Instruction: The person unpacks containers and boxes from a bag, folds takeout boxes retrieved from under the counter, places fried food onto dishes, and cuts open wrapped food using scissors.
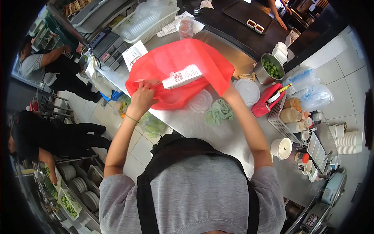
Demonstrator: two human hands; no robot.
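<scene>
A red bag lies spread over the steel counter in front of me. In its mouth sits a white box with a dark square stamp and printed text. My left hand has its fingers closed on the bag's near left edge. On the other side, my right hand reaches into or under the bag's right part, and the red material hides its fingers. A crumpled green cloth lies just below the right hand. Clear round lids rest between the cloth and the bag.
White lids, a red container and a metal pot of green limes stand to the right. Sauce bottles fill a basket. A basket of plastic containers stands at the back left. Two people work at left; another person's hand is across the counter.
</scene>
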